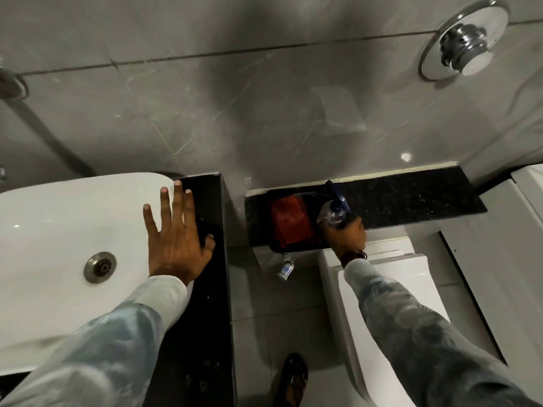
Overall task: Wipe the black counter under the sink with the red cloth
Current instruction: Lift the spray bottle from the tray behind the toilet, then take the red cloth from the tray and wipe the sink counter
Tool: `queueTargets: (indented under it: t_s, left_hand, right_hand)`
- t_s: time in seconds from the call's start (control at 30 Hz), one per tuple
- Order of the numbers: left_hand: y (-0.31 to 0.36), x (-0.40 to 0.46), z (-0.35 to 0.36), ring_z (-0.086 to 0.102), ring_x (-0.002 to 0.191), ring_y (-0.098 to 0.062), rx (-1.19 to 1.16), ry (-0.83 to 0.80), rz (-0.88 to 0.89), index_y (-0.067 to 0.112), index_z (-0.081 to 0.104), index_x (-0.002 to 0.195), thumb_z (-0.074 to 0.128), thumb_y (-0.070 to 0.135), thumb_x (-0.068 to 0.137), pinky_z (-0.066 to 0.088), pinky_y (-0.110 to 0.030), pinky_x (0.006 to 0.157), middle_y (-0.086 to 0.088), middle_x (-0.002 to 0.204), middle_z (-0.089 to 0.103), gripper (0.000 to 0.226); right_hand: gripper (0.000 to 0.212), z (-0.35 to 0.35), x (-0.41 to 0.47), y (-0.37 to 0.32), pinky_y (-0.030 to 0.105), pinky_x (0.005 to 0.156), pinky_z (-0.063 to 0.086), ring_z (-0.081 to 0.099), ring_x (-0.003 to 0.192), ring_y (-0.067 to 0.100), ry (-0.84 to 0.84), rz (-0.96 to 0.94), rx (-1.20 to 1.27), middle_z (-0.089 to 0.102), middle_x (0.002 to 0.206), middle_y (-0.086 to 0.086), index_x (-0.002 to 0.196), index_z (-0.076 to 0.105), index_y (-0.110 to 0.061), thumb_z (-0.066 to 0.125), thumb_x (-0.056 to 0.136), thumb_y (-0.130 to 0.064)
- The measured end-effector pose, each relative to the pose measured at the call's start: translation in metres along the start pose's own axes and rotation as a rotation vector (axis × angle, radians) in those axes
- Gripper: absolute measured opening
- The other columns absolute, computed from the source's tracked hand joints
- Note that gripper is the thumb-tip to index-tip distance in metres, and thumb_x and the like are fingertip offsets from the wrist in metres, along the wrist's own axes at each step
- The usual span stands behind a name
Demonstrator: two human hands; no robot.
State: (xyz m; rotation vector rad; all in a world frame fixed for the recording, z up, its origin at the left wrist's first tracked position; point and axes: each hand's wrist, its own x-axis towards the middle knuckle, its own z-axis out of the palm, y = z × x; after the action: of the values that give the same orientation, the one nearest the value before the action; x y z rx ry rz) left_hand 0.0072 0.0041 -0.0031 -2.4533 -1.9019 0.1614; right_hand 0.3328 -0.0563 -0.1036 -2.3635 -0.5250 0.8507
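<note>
The black counter (216, 289) runs along the right side of the white sink (58, 230). My left hand (176, 239) hovers over the sink's right rim and the counter, fingers spread, holding nothing. The red cloth (289, 221) lies folded in a dark tray on a lower black speckled ledge (411, 201) to the right. My right hand (348, 235) grips a clear spray bottle (333, 214) with a blue trigger, standing on that ledge just right of the cloth.
A white toilet (396, 289) sits under my right arm. A small bottle (285, 268) lies on the tiled floor between counter and toilet. My sandalled foot (292, 380) is at the bottom. A chrome flush button (464, 39) is on the grey tiled wall.
</note>
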Motion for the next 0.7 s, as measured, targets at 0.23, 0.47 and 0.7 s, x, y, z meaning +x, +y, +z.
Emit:
queueTargets:
  t_s: [0.23,0.47,0.7]
  left_hand:
    - [0.06,0.04,0.002,0.047,0.135,-0.036,-0.043,0.005,0.382,0.009,0.056,0.135,0.053,0.03,0.092,0.034,-0.051,0.118,-0.016,0.139,0.059,0.049]
    - [0.15,0.126,0.105,0.056,0.128,-0.038,-0.383,-0.326,0.216,0.014,0.057,0.133,0.05,0.03,0.1,0.045,-0.048,0.109,-0.015,0.138,0.06,0.037]
    - [0.17,0.153,0.155,0.051,0.128,-0.039,-0.142,-0.204,0.232,0.006,0.061,0.125,0.061,0.027,0.092,0.042,-0.049,0.103,-0.019,0.135,0.058,0.039]
  right_hand:
    - [0.044,0.026,-0.033,0.007,0.046,0.094,0.055,0.068,0.113,0.043,-0.133,-0.083,-0.105,0.074,0.121,0.025,0.117,0.075,-0.004,0.068,0.095,-0.042]
    - [0.043,0.075,0.01,0.024,0.047,0.094,0.055,0.067,0.11,0.042,-0.176,-0.078,-0.174,0.075,0.113,0.019,0.108,0.074,-0.007,0.064,0.092,-0.045]
    - [0.056,0.101,0.029,0.014,0.046,0.096,0.058,0.066,0.119,0.041,-0.181,0.089,-0.045,0.067,0.13,0.02,0.128,0.064,-0.004,0.074,0.084,-0.038]
